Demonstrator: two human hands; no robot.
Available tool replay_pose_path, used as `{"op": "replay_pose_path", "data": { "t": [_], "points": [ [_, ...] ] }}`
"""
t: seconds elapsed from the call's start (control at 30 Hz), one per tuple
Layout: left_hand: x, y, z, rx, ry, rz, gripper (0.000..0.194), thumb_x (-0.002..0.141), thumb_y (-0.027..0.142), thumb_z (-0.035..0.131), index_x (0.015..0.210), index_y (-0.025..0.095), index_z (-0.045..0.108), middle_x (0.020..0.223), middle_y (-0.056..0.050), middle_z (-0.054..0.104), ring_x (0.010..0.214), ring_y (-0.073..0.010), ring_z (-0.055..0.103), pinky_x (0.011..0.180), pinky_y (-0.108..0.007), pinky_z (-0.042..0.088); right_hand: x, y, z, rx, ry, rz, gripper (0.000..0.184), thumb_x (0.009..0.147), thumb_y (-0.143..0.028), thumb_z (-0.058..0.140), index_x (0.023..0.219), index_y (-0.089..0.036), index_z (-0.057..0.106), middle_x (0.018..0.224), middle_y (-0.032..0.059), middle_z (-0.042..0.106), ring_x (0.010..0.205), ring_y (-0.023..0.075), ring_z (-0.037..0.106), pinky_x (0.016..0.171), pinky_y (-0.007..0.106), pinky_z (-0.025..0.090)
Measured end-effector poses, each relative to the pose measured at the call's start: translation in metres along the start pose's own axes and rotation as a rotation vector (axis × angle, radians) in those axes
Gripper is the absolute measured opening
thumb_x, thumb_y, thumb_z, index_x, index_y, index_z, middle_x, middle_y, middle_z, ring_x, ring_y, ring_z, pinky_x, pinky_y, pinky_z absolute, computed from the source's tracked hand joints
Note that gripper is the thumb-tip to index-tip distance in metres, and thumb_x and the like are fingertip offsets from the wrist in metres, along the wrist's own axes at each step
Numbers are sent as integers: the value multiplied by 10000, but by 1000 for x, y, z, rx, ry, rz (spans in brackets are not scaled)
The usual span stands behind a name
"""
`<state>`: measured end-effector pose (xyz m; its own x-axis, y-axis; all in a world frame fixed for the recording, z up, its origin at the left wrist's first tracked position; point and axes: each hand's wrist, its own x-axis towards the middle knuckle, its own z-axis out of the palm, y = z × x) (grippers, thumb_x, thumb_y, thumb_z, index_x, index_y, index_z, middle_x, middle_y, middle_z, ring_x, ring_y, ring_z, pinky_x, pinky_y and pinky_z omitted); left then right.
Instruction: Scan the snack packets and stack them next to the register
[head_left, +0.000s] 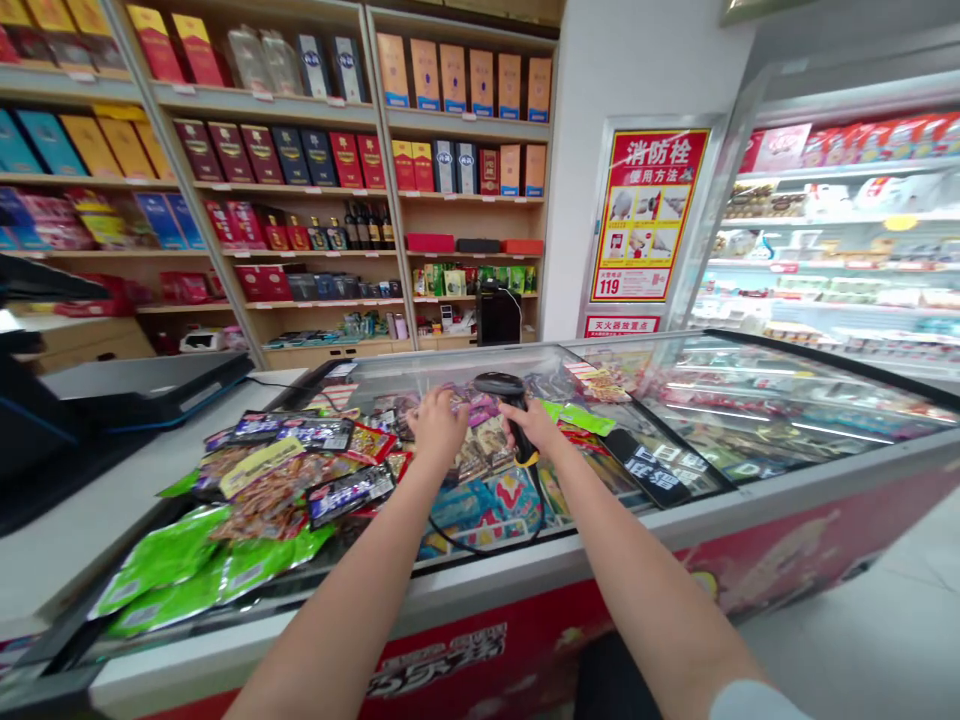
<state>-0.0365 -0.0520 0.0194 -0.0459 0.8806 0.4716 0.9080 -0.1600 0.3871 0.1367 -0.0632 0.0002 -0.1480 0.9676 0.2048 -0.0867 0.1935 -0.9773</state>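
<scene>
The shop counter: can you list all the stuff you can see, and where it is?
Barcode scanner: one, black, over the freezer lid.
Snack packets: many, mixed colours, heaped on the lid.
Green packets: several, at the lid's near left corner.
Chest freezer: one, glass lid, red front.
Boxes: many, red, blue and orange, on wall shelves.
Fire-hydrant poster: one, red and yellow, on the wall.
Fridge shelves: at right, stocked.
Left hand: on a packet.
Right hand: grip on the scanner.

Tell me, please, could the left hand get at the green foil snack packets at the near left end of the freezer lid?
Probably yes. The left hand rests on a small packet mid-lid, and the green foil snack packets lie uncovered on the glass freezer lid, nearer the body, with nothing in between.
</scene>
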Motion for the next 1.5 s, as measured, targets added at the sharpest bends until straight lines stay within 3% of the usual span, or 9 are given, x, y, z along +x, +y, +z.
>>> {"op": "replay_pose_path", "data": {
  "t": [0.17,0.3,0.37,0.47,0.63,0.73,0.9,1.23,1.5],
  "points": [
    [2,79,59,-46,-334,-116,556,877,567,544,1225,147,651,1220,-254,684,1232,-406,586,1020,-587,411,-28,9,-77,-11,257,37,408,720,-570,755,705,-229,531,529,-13,596,403,143,546,403,287,495],
    [0,103,88,2,-377,-122,571,809,589,632,1136,123,681,1289,-292,636,1268,-440,557,1047,-615,373,-41,19,-101,62,339,10,427,699,-572,771,773,-215,548,520,-28,595,381,140,548,386,275,497],
    [1,103,96,5,-362,-106,507,762,528,706,1088,140,681,1312,-281,625,1280,-435,551,1045,-602,382,-44,23,-104,120,368,-4,457,672,-573,785,817,-210,548,517,-46,591,369,133,543,375,264,494],
    [7,93,101,-92,-319,-148,469,709,395,775,1100,175,638,1186,-211,702,1176,-384,632,994,-537,437,-47,24,-103,167,385,-2,473,644,-568,800,799,-205,539,518,-54,589,359,121,535,371,259,499],
    [23,69,103,-546,-106,-195,188,792,200,622,980,193,611,920,-74,743,892,-229,710,821,-342,521,-54,16,-97,117,269,43,478,629,-568,801,768,-203,526,505,-62,582,352,109,532,374,239,497],
    [30,59,105,-715,-14,-285,60,803,180,566,849,197,601,818,-44,718,818,-198,700,795,-319,531,-57,13,-96,93,159,82,471,627,-554,802,768,-212,510,515,-68,589,361,104,530,392,242,509],
    [31,54,110,-773,46,-380,28,803,215,567,778,208,575,738,-18,673,794,-197,679,797,-331,532,-60,16,-96,12,32,128,414,703,-549,755,714,-211,516,533,-39,600,388,109,545,407,246,508],
    [33,60,125,-804,55,-415,57,876,211,480,842,217,525,843,-10,635,880,-170,645,844,-310,507,-61,13,-95,-8,40,168,451,674,-577,764,648,-190,535,532,-28,604,394,94,529,400,225,488],
    [30,64,124,-778,78,-420,73,879,194,481,875,219,550,843,-9,635,868,-170,634,854,-313,503,-61,15,-95,-12,8,165,418,691,-545,750,643,-194,529,518,-29,588,386,102,540,416,234,496]
  ]
}}
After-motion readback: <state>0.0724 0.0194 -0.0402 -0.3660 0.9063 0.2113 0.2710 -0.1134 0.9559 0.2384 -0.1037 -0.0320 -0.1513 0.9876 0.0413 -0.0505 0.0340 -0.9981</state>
